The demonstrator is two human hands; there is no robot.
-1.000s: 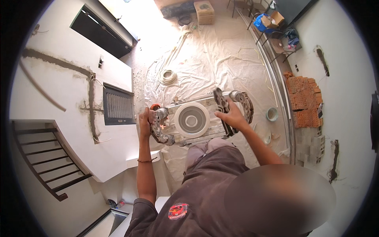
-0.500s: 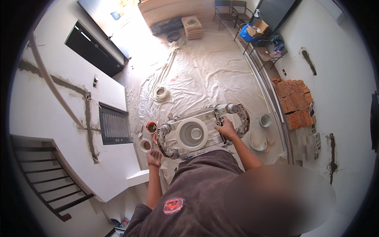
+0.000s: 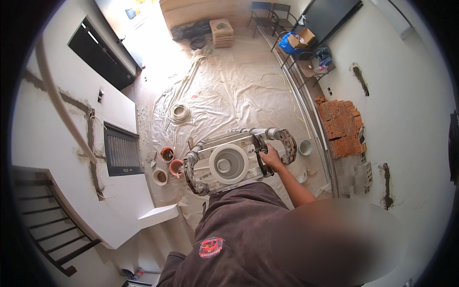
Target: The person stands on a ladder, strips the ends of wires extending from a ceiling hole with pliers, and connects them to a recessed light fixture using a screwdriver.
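Observation:
My right hand (image 3: 271,158) is closed around a dark, long-framed tool (image 3: 258,142) whose exact kind I cannot make out. This tool lies across the right side of a slatted metal platform (image 3: 221,140) with thick curved ends crusted in plaster. Close to the hand, on the middle of the platform, stands a round white bucket (image 3: 245,165); a smaller round shape shows inside it. My left hand is out of view; only its dark sleeve (image 3: 171,262) shows at the lower left.
Buckets (image 3: 160,177) stand on the sheeted floor left of the platform, and a greenish bucket (image 3: 305,147) stands right. Beyond lies a coil of pale tubing (image 3: 179,113). Bricks (image 3: 338,126) are stacked by the right wall, near long metal profiles (image 3: 311,125). Chairs (image 3: 313,69) hold boxes and bags.
My left hand has dropped out of view from beside the platform's left end. My right hand keeps its grip on the dark tool. The whole view has shifted slightly.

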